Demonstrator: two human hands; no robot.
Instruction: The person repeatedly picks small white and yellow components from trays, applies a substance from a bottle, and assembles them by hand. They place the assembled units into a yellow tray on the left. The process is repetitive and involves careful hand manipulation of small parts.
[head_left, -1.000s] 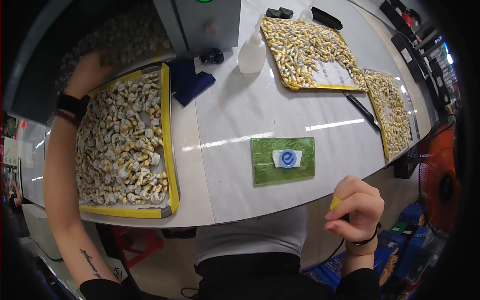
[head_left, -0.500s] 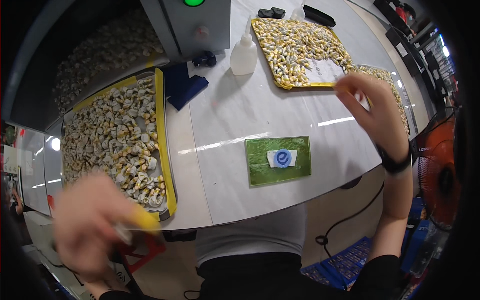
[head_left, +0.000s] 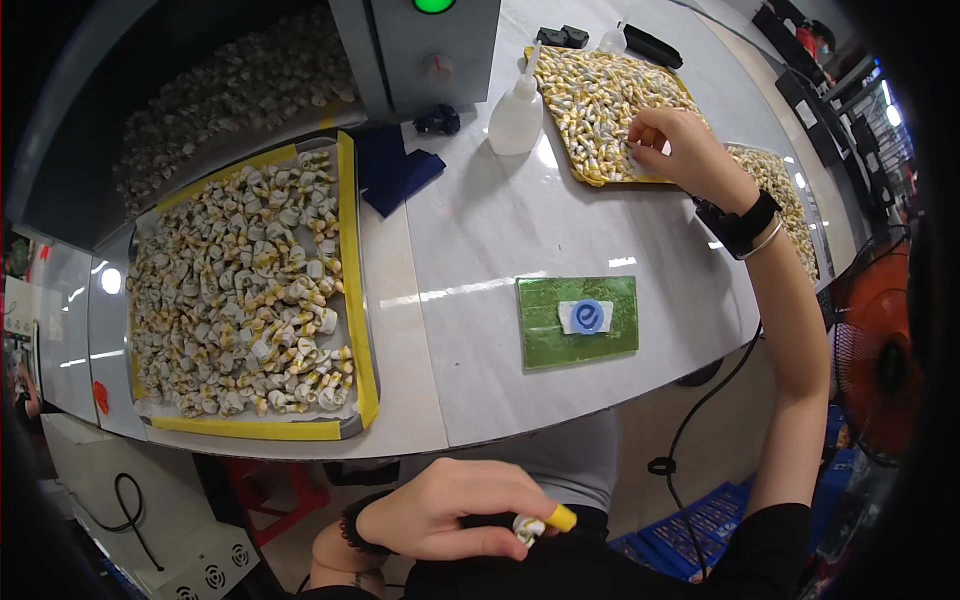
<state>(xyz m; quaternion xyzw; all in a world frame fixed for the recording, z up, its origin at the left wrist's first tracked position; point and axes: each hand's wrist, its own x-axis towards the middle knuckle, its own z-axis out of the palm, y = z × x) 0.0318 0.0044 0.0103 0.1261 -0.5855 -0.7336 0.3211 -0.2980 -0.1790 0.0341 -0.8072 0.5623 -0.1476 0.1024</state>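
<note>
Within the left hand (head_left: 445, 510), one white piece (head_left: 527, 529).

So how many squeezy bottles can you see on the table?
2: a whitish bottle stands left of the tray under the right hand, and a smaller-looking bottle is by that tray's far edge. More may be hidden.
</note>
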